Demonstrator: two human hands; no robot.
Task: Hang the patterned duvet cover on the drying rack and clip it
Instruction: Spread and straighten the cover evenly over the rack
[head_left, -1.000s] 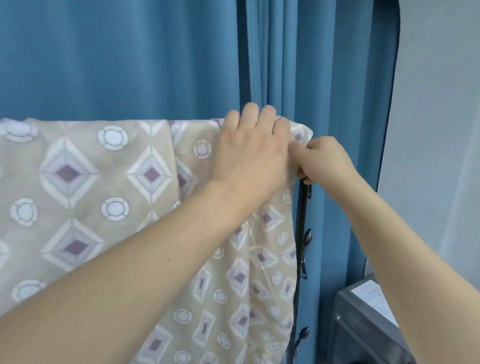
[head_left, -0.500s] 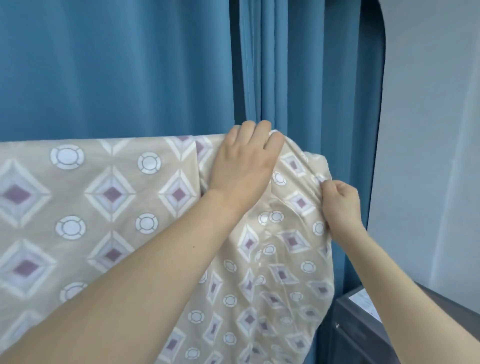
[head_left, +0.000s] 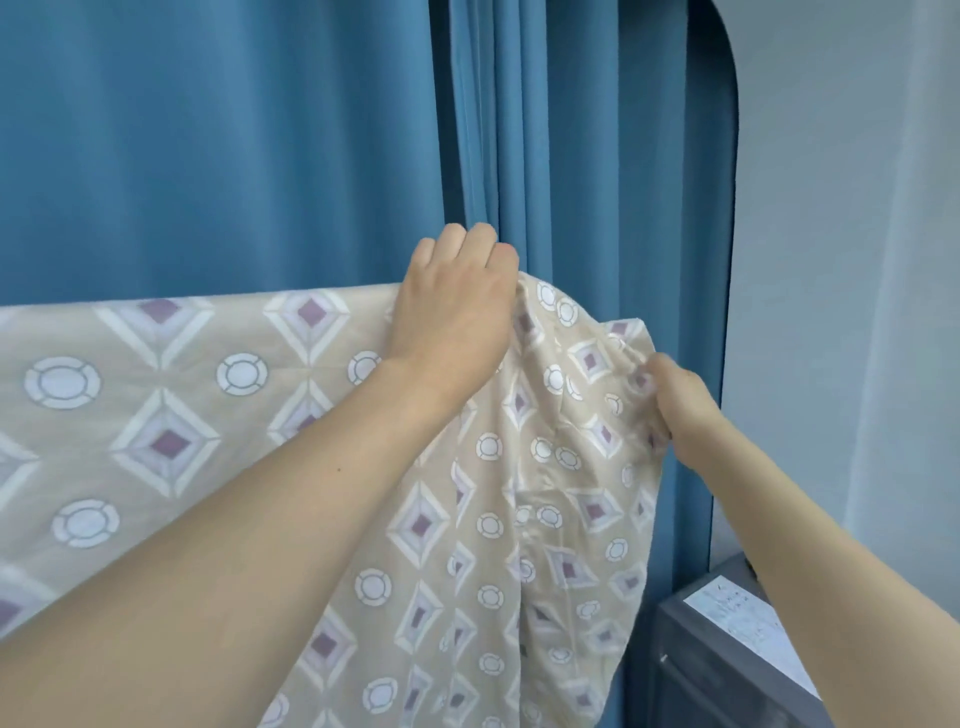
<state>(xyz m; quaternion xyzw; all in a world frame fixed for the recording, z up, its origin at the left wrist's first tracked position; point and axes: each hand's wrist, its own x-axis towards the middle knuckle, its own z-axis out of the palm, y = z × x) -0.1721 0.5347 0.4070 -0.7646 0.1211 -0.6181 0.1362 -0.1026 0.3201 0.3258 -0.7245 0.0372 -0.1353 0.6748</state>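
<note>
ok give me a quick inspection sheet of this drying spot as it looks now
surface: nothing seen; the rack's bar is hidden under the cloth
job's things: patterned duvet cover draped over the top, its right end bunched and loose; no clip seen
clutter: grey cabinet at lower right with a paper label on top
grippers: left hand pressed on the cover's top edge; right hand pinching the cover's right edge
cables: nothing seen
surroundings: blue curtain behind, pale wall to the right
</note>
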